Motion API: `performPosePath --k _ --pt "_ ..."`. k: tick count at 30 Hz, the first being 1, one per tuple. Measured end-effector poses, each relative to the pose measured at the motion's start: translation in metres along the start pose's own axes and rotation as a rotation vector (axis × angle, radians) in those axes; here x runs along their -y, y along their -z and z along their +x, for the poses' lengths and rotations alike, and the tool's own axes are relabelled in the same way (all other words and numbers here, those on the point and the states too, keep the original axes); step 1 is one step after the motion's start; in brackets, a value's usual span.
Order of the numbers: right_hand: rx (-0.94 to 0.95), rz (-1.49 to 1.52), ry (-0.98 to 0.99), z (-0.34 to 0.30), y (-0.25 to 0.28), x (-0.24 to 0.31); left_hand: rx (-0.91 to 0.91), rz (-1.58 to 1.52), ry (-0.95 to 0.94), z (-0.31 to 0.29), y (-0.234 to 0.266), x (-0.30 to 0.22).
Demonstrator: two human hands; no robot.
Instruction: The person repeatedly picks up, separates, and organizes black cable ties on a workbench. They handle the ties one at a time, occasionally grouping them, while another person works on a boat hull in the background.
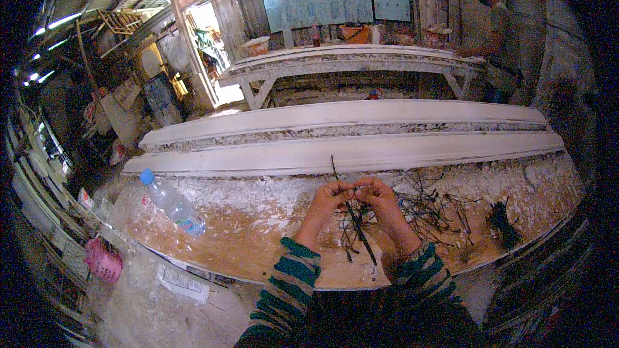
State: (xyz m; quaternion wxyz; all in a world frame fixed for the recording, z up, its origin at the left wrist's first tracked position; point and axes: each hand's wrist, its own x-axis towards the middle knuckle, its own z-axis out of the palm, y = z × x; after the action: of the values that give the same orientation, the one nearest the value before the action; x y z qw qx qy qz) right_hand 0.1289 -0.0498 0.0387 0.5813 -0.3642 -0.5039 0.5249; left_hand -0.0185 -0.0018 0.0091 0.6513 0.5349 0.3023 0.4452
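Observation:
My left hand and my right hand meet above the wooden worktable, fingertips pinched together. Between them they grip a thin dark strand, which looks like wire or cord. One end sticks up past my left fingers and the rest slants down toward the table's near edge. Beside my right hand lies a loose tangle of similar dark strands. Farther right sits a tighter bundle of dark strands.
Two long white moulded strips run across the table's far side. A clear bottle with a blue cap lies to the left. Behind stands a long white-smeared bench, with another person at its right. A pink container is lower left.

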Motion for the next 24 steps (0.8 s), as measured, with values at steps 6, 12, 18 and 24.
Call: performPosePath --k 6,12,18,24 --pt "-0.028 -0.105 0.001 0.006 0.005 -0.009 -0.068 0.199 -0.083 -0.001 -0.005 -0.002" --pt "-0.052 0.063 0.047 0.004 0.002 -0.014 -0.140 0.378 -0.211 -0.002 -0.005 -0.008" --pt "0.013 0.105 0.098 0.005 -0.001 -0.019 -0.219 0.367 -0.250 -0.008 -0.009 -0.016" --pt "0.010 -0.039 0.090 0.001 0.003 -0.010 -0.209 0.304 -0.231 -0.007 -0.009 -0.019"
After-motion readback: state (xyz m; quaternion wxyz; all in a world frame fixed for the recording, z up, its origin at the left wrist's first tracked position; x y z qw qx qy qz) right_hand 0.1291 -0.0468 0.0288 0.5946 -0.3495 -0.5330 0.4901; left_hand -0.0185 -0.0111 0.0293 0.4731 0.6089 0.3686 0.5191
